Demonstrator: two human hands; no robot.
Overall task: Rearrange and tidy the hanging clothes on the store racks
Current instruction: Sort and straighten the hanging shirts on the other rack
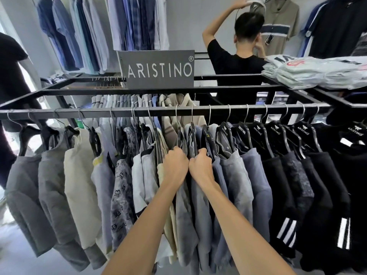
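Both forearms reach in; left hand [175, 163] and right hand [200, 165] grip neighbouring hangers mid-rail [158, 112], fingers curled. Part shirts [234, 175] evenly; slide hooks, don't tug fabric.

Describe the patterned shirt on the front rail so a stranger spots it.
Find the front rail below the grey ARISTINO sign. The patterned shirt hangs left of the left hand. It alone is grey with dark letter prints; its neighbours are plain.
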